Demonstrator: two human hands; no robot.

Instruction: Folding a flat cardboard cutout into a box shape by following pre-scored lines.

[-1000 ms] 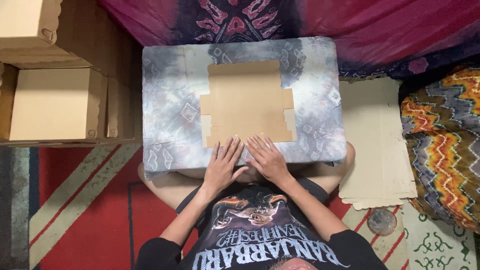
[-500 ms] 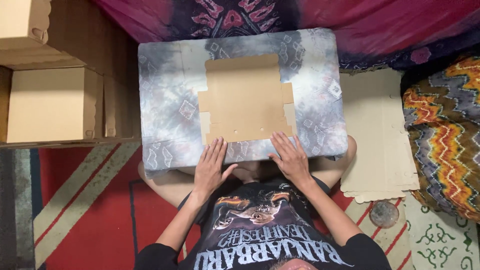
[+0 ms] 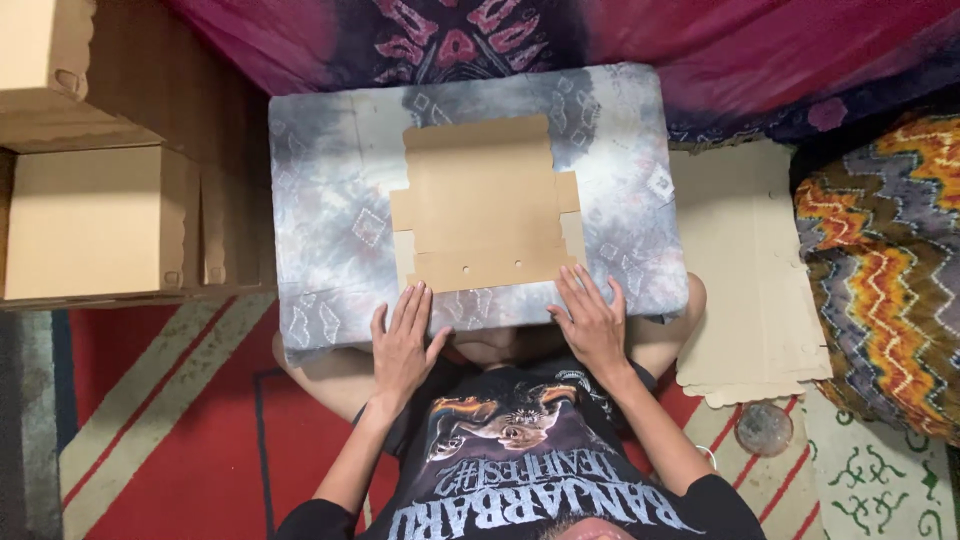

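The flat cardboard sheet [image 3: 487,203] lies on the cloth-covered bench [image 3: 330,230], just beyond both hands. Left hand [image 3: 405,345] and right hand [image 3: 590,322] rest flat, fingers spread, holding nothing; the right fingertips touch its near edge.

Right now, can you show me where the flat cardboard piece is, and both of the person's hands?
flat cardboard box blank [image 3: 485,205], head view, middle of its top face.
left hand [image 3: 402,345], head view, back of the hand.
right hand [image 3: 593,322], head view, back of the hand.

Flat cardboard blank [image 3: 487,205] on lap cushion [image 3: 330,220], folded boxes [image 3: 95,220] left, cardboard stack [image 3: 745,260] right
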